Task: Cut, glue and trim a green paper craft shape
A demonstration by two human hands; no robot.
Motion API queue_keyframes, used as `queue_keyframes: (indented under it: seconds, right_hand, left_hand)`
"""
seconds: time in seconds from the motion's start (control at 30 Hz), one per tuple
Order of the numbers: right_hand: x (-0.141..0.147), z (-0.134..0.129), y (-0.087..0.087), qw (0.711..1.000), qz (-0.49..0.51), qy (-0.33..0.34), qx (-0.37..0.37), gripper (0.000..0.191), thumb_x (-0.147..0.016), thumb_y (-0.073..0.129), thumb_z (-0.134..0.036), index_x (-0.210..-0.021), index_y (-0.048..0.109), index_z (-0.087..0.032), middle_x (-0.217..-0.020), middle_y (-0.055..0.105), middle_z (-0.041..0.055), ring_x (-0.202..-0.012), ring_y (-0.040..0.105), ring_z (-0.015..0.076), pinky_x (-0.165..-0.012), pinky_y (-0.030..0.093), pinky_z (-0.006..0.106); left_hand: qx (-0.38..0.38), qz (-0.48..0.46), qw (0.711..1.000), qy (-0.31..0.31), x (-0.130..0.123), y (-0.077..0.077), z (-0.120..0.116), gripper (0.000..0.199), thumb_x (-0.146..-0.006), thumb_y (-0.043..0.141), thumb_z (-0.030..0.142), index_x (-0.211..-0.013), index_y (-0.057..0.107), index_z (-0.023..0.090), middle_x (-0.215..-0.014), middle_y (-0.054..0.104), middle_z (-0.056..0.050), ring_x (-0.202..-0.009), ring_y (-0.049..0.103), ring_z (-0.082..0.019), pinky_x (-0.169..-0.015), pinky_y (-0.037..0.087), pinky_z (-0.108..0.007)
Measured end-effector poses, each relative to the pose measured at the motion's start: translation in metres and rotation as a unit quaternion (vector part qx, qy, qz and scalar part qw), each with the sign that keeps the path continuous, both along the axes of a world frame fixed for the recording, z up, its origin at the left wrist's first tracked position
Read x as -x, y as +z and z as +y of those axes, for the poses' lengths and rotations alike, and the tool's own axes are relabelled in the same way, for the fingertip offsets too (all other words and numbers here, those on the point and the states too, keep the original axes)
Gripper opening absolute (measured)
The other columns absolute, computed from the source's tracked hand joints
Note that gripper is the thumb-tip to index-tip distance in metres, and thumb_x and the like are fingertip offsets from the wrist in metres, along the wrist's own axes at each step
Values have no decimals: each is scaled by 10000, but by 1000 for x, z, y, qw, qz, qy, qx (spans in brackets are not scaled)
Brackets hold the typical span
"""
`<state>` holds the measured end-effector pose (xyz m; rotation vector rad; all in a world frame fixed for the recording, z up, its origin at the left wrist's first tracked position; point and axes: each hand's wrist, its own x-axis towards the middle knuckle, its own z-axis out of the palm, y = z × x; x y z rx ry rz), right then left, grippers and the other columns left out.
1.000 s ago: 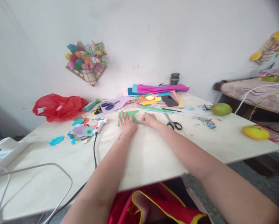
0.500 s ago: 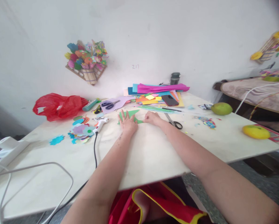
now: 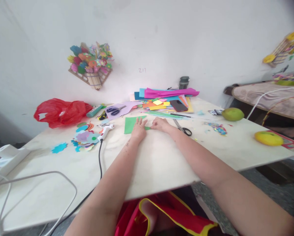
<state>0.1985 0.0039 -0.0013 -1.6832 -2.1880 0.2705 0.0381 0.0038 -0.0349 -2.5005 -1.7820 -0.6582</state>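
A green sheet of paper (image 3: 130, 125) lies on the table in front of me. Across its right part rests my left hand (image 3: 139, 129), pressed flat with the fingers stretched out. Beside it, my right hand (image 3: 159, 124) is closed, its fingers pinching the paper's right end. To the right of my right hand lies a pair of scissors (image 3: 185, 130) with black handles. Left of the paper is a white glue gun (image 3: 106, 131) on a black cord.
Paper flower shapes (image 3: 86, 137) are piled at left, near a red plastic bag (image 3: 61, 113). Coloured sheets (image 3: 171, 93) and a phone (image 3: 178, 105) lie at the back. Two mangoes, one green (image 3: 232, 114) and one yellow (image 3: 268, 138), sit at right. A white cable (image 3: 70, 183) loops at front left.
My left hand has slid right over the green paper, baring its left part. My right hand keeps its pinch in the same place.
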Motion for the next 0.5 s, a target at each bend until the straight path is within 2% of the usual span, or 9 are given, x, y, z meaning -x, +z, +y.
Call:
queue_keyframes:
  seconds: [0.17,0.33,0.5]
  right_hand:
    - [-12,5,-5,1000,1,-2,-3,193,-716,651,-383,-679,645,-194,-827,684,9,-789,598,169,-763,386,260]
    - [-19,9,-7,1000,4,8,7,189,-726,643,-356,-644,627,-186,-868,675,3,-808,590,152,-854,354,282]
    - [-26,12,-9,1000,-6,9,-1,175,-722,643,-359,-672,648,-191,-854,670,6,-779,587,138,-795,381,250]
  left_hand:
    - [-11,-15,1000,-2,2,0,1,548,-766,441,60,-1293,458,208,-1412,398,-73,-1359,233,-235,-1117,189,-466]
    - [9,2,1000,-1,2,3,-2,503,-797,393,82,-1278,469,207,-1432,367,-71,-1373,187,-222,-1117,190,-459]
    - [27,4,1000,-5,2,7,-3,442,-819,366,81,-1228,509,165,-1430,363,-100,-1384,139,-192,-1128,164,-391]
